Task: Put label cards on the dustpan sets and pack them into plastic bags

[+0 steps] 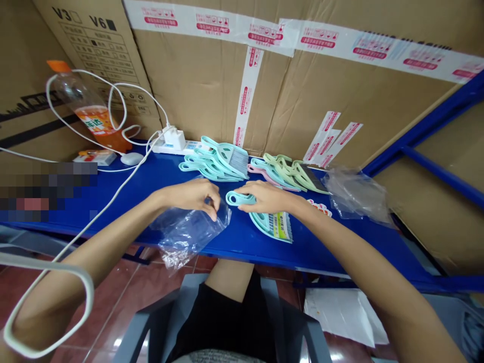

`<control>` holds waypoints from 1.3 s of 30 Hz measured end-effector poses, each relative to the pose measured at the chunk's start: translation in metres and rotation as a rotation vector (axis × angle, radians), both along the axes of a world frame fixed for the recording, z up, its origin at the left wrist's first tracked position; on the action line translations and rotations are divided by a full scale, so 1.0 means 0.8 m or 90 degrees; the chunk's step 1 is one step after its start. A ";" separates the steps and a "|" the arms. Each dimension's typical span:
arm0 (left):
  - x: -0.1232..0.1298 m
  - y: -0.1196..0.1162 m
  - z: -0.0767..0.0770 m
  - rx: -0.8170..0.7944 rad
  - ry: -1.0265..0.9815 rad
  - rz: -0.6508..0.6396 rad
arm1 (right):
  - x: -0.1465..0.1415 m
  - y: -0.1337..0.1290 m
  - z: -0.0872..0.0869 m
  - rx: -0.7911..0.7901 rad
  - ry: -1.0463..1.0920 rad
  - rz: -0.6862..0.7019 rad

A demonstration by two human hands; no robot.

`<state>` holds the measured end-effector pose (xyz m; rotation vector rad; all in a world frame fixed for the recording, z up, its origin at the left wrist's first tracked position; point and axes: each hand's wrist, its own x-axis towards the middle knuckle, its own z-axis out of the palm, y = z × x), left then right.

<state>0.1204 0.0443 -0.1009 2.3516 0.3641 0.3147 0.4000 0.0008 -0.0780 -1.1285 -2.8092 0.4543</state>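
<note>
My right hand [266, 195] grips the handle of a light blue small dustpan and brush set [260, 222], which carries a yellow label. Its handle end points left, and the brush end lies over the front of the blue table. Just left of it, my left hand [196, 195] is closed, fingers curled and thumb bent, at a clear plastic bag [189, 232]. The bag spreads below that hand and hangs partly over the table edge. My fingertips hide exactly where they pinch the plastic.
Behind my hands lie a pile of light blue dustpan sets [215, 161] and a pink, blue and green pile [287, 171]. More clear bags [355, 194] rest at the right. An orange drink bottle [96, 113], power strip [181, 146] and white cable [124, 181] are left.
</note>
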 end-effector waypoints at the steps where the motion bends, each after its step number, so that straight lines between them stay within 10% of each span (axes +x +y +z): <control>1: 0.008 -0.004 -0.004 0.020 -0.002 -0.013 | 0.004 0.000 0.005 0.011 0.004 0.003; 12: 0.010 -0.030 -0.004 -0.029 -0.058 -0.026 | -0.004 -0.002 0.003 0.018 -0.111 0.072; 20: 0.029 -0.044 -0.020 0.154 -0.167 0.052 | -0.023 0.002 -0.006 -0.004 -0.152 0.110; 29: -0.067 -0.162 -0.041 0.357 -0.059 0.613 | -0.019 0.001 0.004 0.022 -0.194 0.131; 34: -0.019 -0.240 -0.073 0.422 0.062 0.537 | -0.042 0.008 0.010 0.024 -0.220 0.144; 39: 0.009 -0.203 -0.080 0.362 0.177 0.487 | -0.025 0.000 0.008 0.048 -0.243 0.132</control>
